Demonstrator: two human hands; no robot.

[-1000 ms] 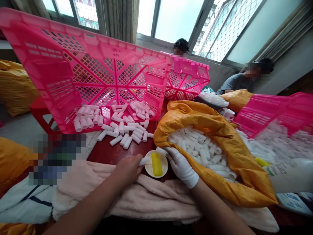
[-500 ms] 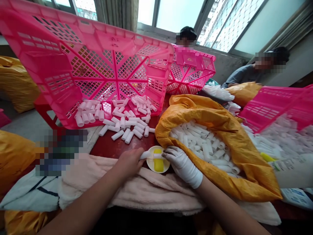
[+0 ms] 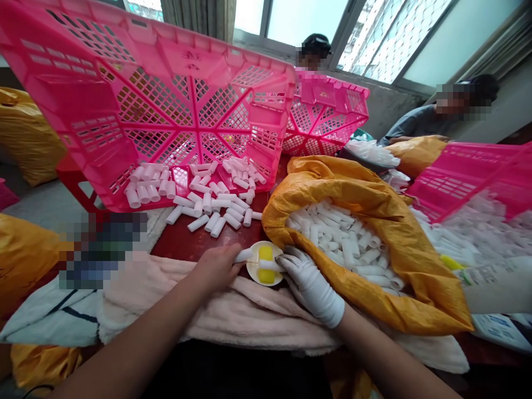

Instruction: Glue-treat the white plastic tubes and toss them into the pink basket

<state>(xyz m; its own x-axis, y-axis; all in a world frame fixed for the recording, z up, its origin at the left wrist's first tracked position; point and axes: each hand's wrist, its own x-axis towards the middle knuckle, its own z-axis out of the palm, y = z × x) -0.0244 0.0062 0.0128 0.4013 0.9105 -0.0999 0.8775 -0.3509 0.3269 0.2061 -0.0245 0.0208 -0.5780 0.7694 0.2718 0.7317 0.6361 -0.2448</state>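
My bare left hand (image 3: 216, 267) is closed on a short white plastic tube (image 3: 244, 255) at the table's near edge. My gloved right hand (image 3: 310, 284) pinches a second white tube (image 3: 269, 265) and holds it across a yellow sponge (image 3: 266, 264) lying in a small round white dish (image 3: 253, 270). The two tubes nearly meet end to end above the dish. An open yellow sack (image 3: 374, 244) full of white tubes lies just right of my right hand. A tilted pink mesh crate (image 3: 166, 105) stands behind, with several finished tubes (image 3: 203, 199) spilling from it onto the red table.
A pale pink towel (image 3: 233, 316) covers the table's near edge under my forearms. A second pink crate (image 3: 328, 116) stands at the back and a third (image 3: 469, 177) at the right, over loose white tubes. Two other people sit by the windows. Yellow sacks lie at the left.
My right hand has brought its tube over the yellow sponge in the dish, and my left hand has moved its tube closer to it. The view has shifted slightly downward.
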